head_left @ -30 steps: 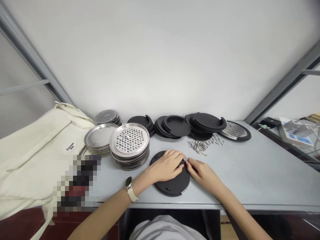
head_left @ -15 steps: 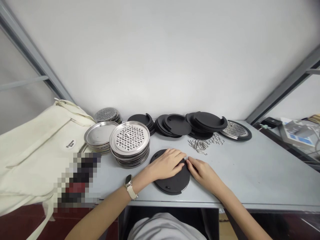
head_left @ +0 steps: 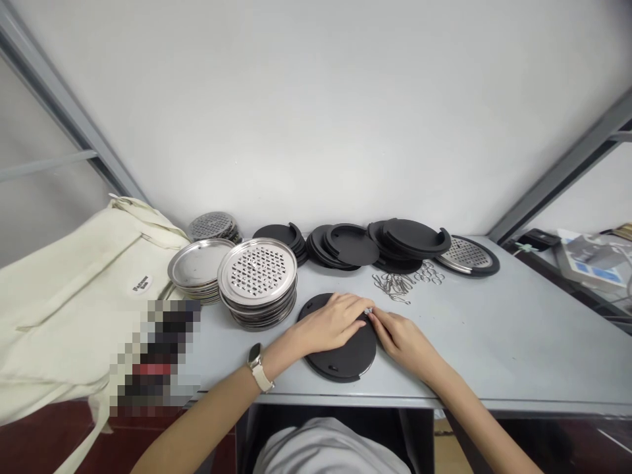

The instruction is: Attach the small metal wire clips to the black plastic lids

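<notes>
A black round plastic disc [head_left: 345, 361] with small slots lies on the table before me. My left hand [head_left: 336, 322] lies across it, holding it, with its index finger reaching to the upper right edge and the thumb bent lower. At that edge, my right hand [head_left: 402, 339] pinches a small metal wire clip [head_left: 368, 311], mostly covered by the fingertips of both hands. Behind my right hand lies a loose pile of similar wire clips [head_left: 394, 284]. The round metal grater plates [head_left: 257, 271] stand stacked left of the disc, the top one perforated.
Plain metal discs [head_left: 201, 262] and more grater plates [head_left: 213, 226] are stacked at the left. Black round holders [head_left: 353, 245] are piled along the wall. A grater in its black holder [head_left: 469, 255] lies at the right back. A cream bag [head_left: 74, 296] leans over the left edge.
My left index finger has moved slightly forward over the wire clip, towards my right fingertips. The disc has stayed put, and the view has shifted a little.
</notes>
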A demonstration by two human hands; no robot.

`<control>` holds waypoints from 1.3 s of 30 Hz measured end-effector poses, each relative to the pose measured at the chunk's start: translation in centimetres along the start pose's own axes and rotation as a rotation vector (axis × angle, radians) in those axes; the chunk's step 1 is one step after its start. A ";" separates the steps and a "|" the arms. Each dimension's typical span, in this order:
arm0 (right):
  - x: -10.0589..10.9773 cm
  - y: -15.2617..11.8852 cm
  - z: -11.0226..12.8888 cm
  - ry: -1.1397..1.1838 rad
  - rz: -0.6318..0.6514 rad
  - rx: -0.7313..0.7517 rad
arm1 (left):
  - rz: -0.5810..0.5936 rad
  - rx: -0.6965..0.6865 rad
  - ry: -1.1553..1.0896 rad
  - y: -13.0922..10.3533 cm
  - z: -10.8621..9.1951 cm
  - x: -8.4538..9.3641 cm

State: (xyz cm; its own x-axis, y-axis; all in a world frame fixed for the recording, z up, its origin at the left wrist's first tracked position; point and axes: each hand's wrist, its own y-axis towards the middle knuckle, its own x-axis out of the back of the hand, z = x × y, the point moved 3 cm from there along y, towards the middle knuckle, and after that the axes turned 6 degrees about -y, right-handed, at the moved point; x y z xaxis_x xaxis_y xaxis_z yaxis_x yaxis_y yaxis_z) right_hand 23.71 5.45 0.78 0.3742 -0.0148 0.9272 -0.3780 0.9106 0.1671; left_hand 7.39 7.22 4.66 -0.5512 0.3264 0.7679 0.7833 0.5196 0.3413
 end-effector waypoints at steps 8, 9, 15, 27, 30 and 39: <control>-0.1 0.0 -0.1 0.011 0.014 -0.004 | -0.029 -0.014 -0.048 0.0 0.1 0.0; -0.1 0.0 -0.1 0.015 0.014 -0.006 | -0.032 -0.012 -0.050 0.0 0.1 0.0; 0.3 0.2 0.0 0.076 0.008 -0.048 | -0.037 0.019 -0.036 -0.2 0.6 -0.4; 1.4 0.1 0.8 0.161 -0.048 -0.050 | -0.007 0.071 -0.058 -0.3 0.2 -0.1; 1.5 0.1 0.7 0.189 -0.050 -0.058 | -0.008 0.076 -0.063 -0.3 0.1 -0.1; 1.5 0.0 0.5 0.187 -0.045 -0.084 | -0.010 0.080 -0.058 -0.3 0.2 -0.1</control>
State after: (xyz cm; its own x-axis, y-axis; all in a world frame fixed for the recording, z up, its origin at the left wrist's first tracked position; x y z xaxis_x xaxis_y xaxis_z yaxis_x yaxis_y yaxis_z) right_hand 23.85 5.26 2.33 0.5428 0.0137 0.8398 -0.2882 0.9422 0.1708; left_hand 7.18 7.16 4.36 -0.5766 0.3649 0.7310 0.7534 0.5836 0.3030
